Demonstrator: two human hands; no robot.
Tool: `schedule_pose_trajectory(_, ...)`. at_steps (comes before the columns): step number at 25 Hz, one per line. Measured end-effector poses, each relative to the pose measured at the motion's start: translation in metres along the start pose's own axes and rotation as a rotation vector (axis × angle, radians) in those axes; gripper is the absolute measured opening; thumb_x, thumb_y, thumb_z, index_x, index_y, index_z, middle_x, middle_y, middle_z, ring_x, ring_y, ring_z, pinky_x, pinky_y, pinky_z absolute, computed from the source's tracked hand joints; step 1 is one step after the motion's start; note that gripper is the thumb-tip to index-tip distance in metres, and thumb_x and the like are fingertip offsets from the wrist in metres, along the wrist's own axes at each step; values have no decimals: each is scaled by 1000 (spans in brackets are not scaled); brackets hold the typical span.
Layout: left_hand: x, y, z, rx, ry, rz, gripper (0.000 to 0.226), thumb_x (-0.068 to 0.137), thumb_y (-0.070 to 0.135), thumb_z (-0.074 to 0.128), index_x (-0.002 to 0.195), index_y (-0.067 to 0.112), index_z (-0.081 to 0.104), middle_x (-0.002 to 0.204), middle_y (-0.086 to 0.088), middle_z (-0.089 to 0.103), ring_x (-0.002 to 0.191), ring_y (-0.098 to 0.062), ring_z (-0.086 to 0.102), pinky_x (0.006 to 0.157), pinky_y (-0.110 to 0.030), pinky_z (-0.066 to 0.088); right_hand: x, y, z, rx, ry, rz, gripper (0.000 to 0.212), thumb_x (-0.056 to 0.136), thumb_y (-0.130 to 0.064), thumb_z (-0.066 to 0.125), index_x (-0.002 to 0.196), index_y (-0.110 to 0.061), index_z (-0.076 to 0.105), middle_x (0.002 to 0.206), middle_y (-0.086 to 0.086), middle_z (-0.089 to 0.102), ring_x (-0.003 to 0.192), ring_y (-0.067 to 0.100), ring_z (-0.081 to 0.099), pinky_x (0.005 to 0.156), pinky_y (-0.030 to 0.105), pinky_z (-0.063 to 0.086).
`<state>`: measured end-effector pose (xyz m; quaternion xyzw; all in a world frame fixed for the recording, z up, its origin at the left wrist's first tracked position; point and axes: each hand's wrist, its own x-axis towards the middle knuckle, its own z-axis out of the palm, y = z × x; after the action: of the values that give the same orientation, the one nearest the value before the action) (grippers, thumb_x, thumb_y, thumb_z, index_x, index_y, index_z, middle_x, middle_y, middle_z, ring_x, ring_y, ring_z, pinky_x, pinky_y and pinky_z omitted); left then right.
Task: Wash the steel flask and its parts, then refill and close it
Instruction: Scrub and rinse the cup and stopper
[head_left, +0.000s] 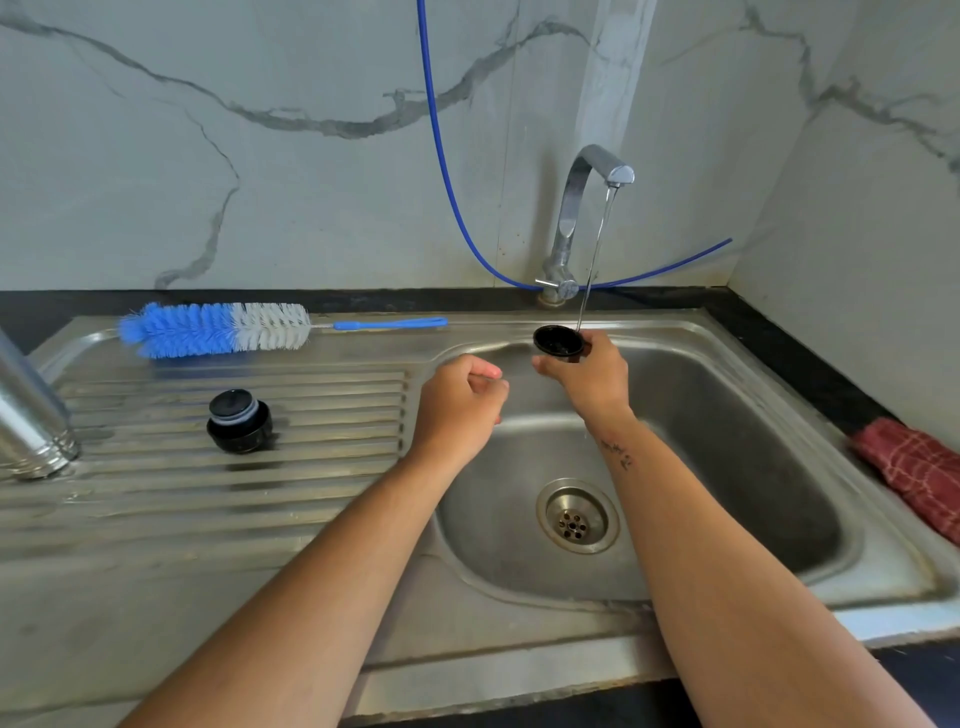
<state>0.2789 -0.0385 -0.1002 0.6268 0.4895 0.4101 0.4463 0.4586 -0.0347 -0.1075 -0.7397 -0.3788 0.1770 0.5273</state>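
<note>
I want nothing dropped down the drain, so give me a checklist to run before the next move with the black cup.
1. Right hand grips the black cup firmly: ok, fingers curl round it.
2. Tap running: ok, a thin stream falls.
3. Stream lands inside the cup: not ok, it meets the cup's right rim by the fingers.
4. Left hand free to help: ok, curled and holding nothing.
5. Black stopper parked safely: ok, it sits on the ribbed drainboard, apart from the basin.
6. Cup rinsed clean inside: cannot tell.
</note>
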Motion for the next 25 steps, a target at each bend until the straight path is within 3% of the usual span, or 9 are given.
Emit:
schedule_pose_trajectory(15,-1,1,-3,-5,8,-27,12,93,13,62,103,15,70,95,-5,75,64,-15,69,42,-10,39,-1,-1,-2,60,-9,33,61,77,-29,89,128,-14,59,114,-5,65,104,12,61,90,25,46)
schedule_pose_trajectory(19,-1,3,-4,-18,23,-35,12,93,12,63,102,13,70,94,-6,75,63,-15,68,41,-11,38,5,-3,-3,392,-44,229,49,84,-36,83,120,-8,65,111,6,71,100,17,70,91,32,60)
schedule_pose_trajectory(22,-3,4,-4,0,15,-30,13,93,14,63,104,14,70,93,-3,75,65,-15,69,41,-11,39,9,-5,-9,601,-65,406,35,86,-36,81,104,-11,64,112,11,71,101,22,72,92,34,61)
schedule_pose_trajectory(25,-3,4,-3,-17,16,-39,13,93,13,63,103,15,71,93,-3,75,66,-16,69,41,-11,39,10,-4,-15,768,-48,468,32,87,-31,81,105,-10,63,114,13,70,104,25,71,92,37,61)
